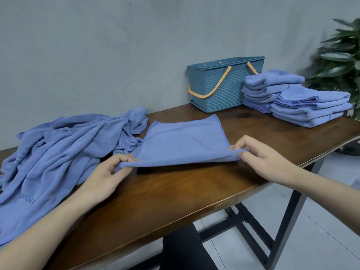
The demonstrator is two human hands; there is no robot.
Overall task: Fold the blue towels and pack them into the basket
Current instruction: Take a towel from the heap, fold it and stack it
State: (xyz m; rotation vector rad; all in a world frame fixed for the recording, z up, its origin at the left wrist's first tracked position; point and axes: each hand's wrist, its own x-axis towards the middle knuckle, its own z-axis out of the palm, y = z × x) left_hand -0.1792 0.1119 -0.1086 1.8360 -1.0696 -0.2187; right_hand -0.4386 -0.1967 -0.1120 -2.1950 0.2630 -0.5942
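Step in hand: folding. The blue towel (183, 141) lies flat in front of the basket (224, 84). Left hand (109, 172) and right hand (261, 156) each pinch a near corner, apparently lifting it. Next: carry both corners to the far edge, aligned.

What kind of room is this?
Probably a plain workroom or laundry spot: a wooden table against a bare grey wall, with folded towel stacks and a potted plant.

Plain indoor workroom: bare grey wall (97, 45), wooden table (175, 191), tiled floor (321, 230), potted plant (341, 55).
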